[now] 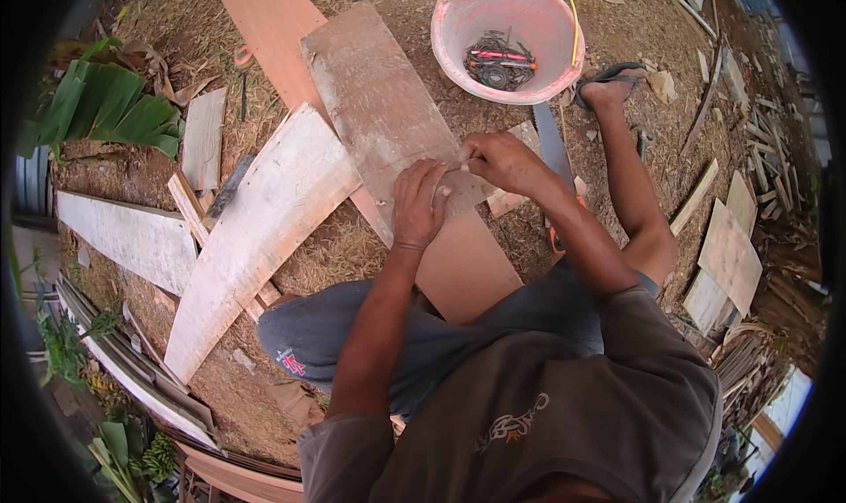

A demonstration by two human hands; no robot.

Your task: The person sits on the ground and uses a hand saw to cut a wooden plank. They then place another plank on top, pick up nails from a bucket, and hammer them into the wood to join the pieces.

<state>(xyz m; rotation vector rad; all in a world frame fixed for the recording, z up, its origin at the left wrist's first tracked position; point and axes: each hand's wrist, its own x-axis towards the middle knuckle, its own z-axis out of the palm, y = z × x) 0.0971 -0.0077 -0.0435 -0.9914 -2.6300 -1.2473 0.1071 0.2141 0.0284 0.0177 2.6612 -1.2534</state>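
Note:
A worn grey-brown board (374,89) lies over a reddish-brown plank (264,18) in front of me. My left hand (419,205) rests on the near part of this board, its fingers stretched out and thumb apart. Beside it, at the board's right edge, my right hand (504,163) has its fingers pinched together. A thin dark line shows between the two hands, but I cannot make out what the pinch holds. Under the near end of the board, a smooth brown piece (467,269) reaches toward my lap.
A pink-white bucket (449,53) holds many nails (507,75) and red slim tools. A handsaw (552,146) lies right of the board. A whitish curved board (264,212) spreads at left, with another pale board (132,230) beyond. Plywood scraps (730,256) lie at right.

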